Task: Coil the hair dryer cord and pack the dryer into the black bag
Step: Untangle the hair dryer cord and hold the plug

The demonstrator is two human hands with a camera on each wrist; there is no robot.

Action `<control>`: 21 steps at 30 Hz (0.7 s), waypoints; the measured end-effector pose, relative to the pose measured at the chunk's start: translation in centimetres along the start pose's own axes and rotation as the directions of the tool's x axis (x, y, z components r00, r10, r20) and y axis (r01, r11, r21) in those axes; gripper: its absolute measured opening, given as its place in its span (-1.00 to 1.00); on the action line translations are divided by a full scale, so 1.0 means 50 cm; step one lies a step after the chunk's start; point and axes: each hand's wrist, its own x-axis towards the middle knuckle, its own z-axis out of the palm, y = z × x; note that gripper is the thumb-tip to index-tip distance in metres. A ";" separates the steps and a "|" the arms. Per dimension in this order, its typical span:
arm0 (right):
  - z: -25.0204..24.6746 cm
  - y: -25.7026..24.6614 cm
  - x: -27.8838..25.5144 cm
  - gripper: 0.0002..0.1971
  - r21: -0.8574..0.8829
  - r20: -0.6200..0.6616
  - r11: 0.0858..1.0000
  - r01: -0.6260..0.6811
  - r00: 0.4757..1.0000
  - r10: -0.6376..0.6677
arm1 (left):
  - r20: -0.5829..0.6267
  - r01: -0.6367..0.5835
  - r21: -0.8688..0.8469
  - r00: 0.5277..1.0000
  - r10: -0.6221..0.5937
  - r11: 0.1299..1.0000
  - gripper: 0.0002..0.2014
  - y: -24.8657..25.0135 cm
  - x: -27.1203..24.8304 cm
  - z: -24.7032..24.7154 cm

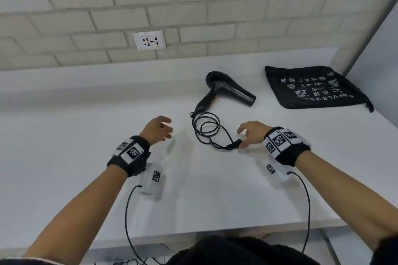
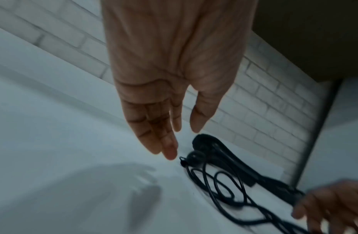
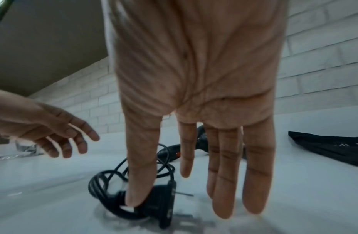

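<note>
From the head view we see the dryer [image 1: 226,90] lying on the white counter [image 1: 86,125] with its cord [image 1: 207,129] in loose loops between our hands, the bag [image 1: 312,88] flat to the right under a brick wall [image 1: 193,6]. The left wrist view shows our left hand [image 2: 170,79] empty, fingers relaxed, near the limp cord. In the right wrist view our right hand [image 3: 196,95] is spread, thumb touching the plug [image 3: 162,204], which we judge the firm place to start coiling.

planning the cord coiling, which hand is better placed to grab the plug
Right hand: it hovers open over the black plug ending the black cord. The left hand hangs open, off to the side.
</note>
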 end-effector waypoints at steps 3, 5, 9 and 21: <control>0.007 0.007 0.021 -0.54 -0.065 0.013 0.997 0.036 0.999 -0.036 | 0.050 -0.091 0.220 0.995 0.082 0.971 -0.76 0.007 0.024 0.047; 0.011 0.013 0.037 -0.68 -0.077 0.015 0.996 0.050 0.999 -0.049 | 0.140 -0.157 0.319 0.983 0.117 0.935 -0.78 0.017 0.033 0.087; -0.015 0.032 0.068 -0.81 0.040 0.054 0.993 0.113 0.992 -0.115 | 0.273 -0.341 0.474 0.933 0.233 0.812 -0.65 0.042 0.049 0.143; -0.028 0.042 0.123 -0.76 0.662 0.104 0.747 0.061 0.980 -0.172 | 0.265 -0.396 0.372 0.912 0.312 0.840 -0.85 0.044 0.078 0.191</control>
